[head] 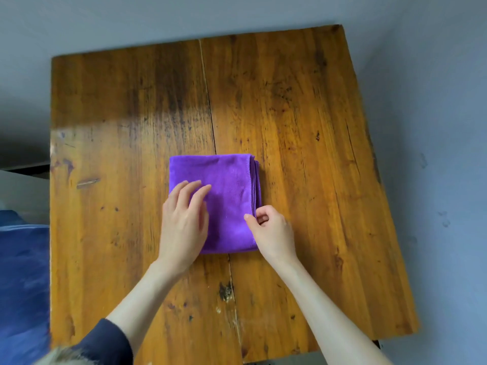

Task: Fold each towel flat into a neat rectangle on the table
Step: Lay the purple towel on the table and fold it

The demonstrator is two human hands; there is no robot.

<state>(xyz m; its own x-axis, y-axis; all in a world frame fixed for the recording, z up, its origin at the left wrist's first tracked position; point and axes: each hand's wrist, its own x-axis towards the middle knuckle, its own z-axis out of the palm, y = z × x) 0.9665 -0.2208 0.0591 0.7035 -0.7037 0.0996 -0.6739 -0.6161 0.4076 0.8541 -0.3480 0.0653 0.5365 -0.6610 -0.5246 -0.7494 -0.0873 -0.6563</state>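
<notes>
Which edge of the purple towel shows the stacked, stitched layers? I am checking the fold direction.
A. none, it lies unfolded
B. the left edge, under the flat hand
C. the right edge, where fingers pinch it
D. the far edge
C: the purple towel shows its stitched hem and layered edges along its right side, where the right hand pinches it, while the left hand rests flat on the cloth.

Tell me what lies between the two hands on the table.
Only purple towel shows between the left hand and right hand in the head view.
</notes>
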